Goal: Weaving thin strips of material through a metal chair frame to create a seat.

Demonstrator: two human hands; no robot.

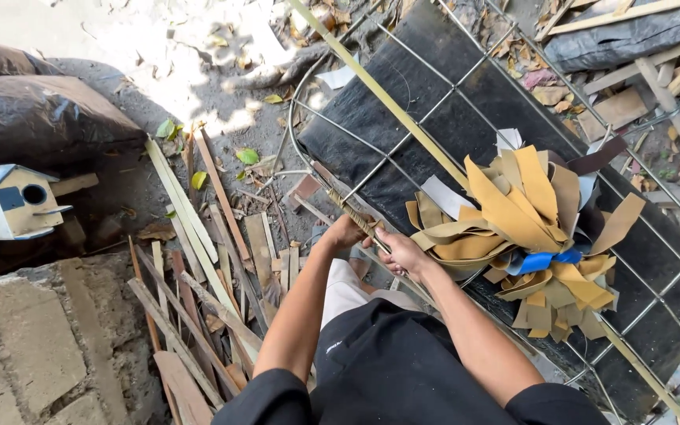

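Note:
A large metal wire frame (403, 145) lies tilted over a black sheet (442, 118). A long pale bamboo strip (379, 90) runs along the frame's edge. My left hand (345, 230) grips the frame rod where a tan binding is wound around it. My right hand (397, 249) pinches the same wrapped rod just to the right. A pile of tan, yellow and grey leather-like strips (525, 228) with a blue strip (545, 260) rests on the frame beside my right hand.
Scrap wood slats (198, 299) lie on the ground at the lower left. A small white and blue birdhouse (9, 201) sits at the left beside black plastic bags (41, 114). Stone blocks (33, 346) fill the bottom left corner. Timber and debris (647, 71) lie at the upper right.

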